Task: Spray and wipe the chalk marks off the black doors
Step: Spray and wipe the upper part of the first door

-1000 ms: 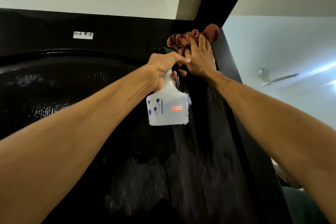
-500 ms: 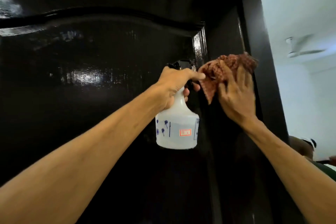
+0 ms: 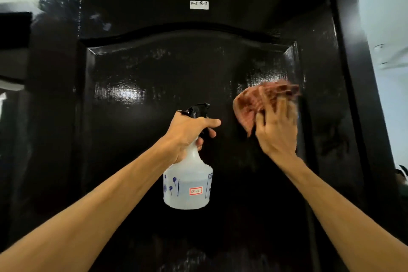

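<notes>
Wiping step — right hand [image 3: 276,130] presses the bunched cloth [image 3: 262,100] at the door panel's [image 3: 154,139] three o'clock; left hand [image 3: 189,132] grips the spray bottle [image 3: 187,185]. Next, probably a fresh spray.

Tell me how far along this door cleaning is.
Done: the black door shows no clear chalk marks, only wet sheen across the upper panel. In hand: the right hand presses the reddish cloth against the panel's right side; the left hand holds the spray bottle. Left: faint smears along the right stile and bottom.
</notes>
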Demonstrator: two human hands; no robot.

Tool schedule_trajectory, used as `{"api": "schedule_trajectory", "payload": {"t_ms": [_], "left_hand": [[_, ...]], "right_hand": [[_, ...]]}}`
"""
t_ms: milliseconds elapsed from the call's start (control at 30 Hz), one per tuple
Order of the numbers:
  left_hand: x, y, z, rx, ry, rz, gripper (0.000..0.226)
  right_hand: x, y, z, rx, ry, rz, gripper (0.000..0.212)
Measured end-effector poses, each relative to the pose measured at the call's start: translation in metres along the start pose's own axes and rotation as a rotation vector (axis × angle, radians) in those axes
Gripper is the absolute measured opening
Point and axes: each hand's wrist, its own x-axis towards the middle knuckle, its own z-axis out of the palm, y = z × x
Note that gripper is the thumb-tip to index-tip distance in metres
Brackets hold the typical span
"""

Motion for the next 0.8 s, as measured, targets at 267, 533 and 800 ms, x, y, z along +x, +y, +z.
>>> {"api": "schedule_trajectory", "payload": {"t_ms": [267,533,800], "left_hand": [[-0.028,-0.035,-0.082,-0.001,0.111,-0.039,0.017],[-0.069,-0.067,-0.184,0.012,0.28,-0.043,0.024],[-0.104,-0.086,-0.277,0.094,0.438,-0.017,0.023]], "right_hand": [[-0.037,-0.087,0.025,0.048,0.006,-0.019,0.063],[-0.045,-0.201,0.051,0.073,-0.073,-0.168,0.067],[-0.045,-0.317,0.083,0.102,-0.113,-0.437,0.065]]}}
